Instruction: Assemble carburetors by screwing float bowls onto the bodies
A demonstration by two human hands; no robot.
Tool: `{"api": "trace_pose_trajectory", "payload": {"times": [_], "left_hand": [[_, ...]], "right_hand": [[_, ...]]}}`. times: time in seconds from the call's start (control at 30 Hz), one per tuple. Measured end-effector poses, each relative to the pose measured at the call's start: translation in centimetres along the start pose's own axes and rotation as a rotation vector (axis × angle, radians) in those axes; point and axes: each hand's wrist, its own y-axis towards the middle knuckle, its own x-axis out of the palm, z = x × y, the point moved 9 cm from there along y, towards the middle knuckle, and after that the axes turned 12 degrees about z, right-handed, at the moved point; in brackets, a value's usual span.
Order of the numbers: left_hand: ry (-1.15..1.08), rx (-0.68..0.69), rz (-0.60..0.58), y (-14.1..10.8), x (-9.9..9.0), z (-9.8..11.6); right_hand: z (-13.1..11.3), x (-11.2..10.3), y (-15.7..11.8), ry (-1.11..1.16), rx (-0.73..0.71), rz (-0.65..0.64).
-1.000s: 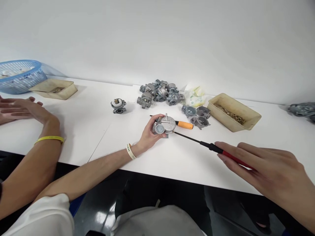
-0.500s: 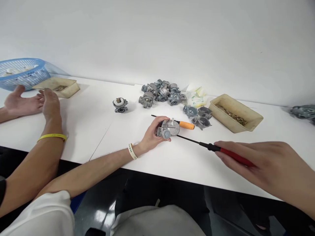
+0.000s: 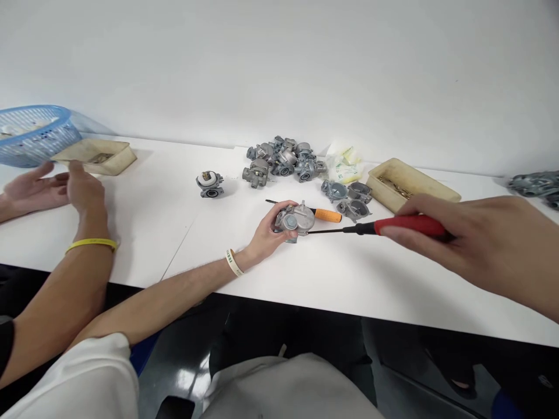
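Note:
My left hand (image 3: pixel 271 230) is closed around a grey metal carburetor (image 3: pixel 302 219) over the white table, its round cover facing up. My right hand (image 3: pixel 476 244) grips a red-handled screwdriver (image 3: pixel 413 224). The dark shaft points left and its tip meets the lower right edge of the carburetor; whether it sits in a screw I cannot tell. Behind the carburetor lies a second screwdriver with an orange handle (image 3: pixel 328 216), partly hidden by it. Several loose float bowls (image 3: pixel 354 208) stand just beyond that handle.
Several carburetors (image 3: pixel 285 162) are heaped at the back, beside a plastic bag (image 3: pixel 345 166). A tray of brass screws (image 3: pixel 425 184) is at right. One carburetor with a white float (image 3: pixel 209 181) stands alone. At left are a co-worker's hands (image 3: pixel 85 189), another tray (image 3: pixel 122 160) and a blue basket (image 3: pixel 65 134).
My right hand has raised the screwdriver's handle, so the shaft now lies nearly level in view, its tip at the carburetor's edge. The carburetor has turned slightly in my left hand.

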Motion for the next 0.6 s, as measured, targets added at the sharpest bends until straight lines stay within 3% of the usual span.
{"api": "trace_pose_trajectory", "payload": {"times": [0.17, 0.4, 0.47, 0.6], "left_hand": [[0.084, 0.036, 0.027, 0.1, -0.2, 0.3], [0.073, -0.057, 0.045, 0.3, -0.3, -0.5], [0.096, -0.021, 0.033, 0.2, -0.2, -0.3], [0.125, 0.031, 0.024, 0.2, 0.0, 0.0]], "right_hand": [[1.4, 2.4, 1.0, 0.086, 0.124, -0.136], [1.5, 3.1, 0.0, 0.258, -0.103, -0.2], [2.5, 3.6, 0.2, 0.219, 0.007, -0.193], [6.0, 6.3, -0.7, 0.148, 0.502, -0.346]]}}
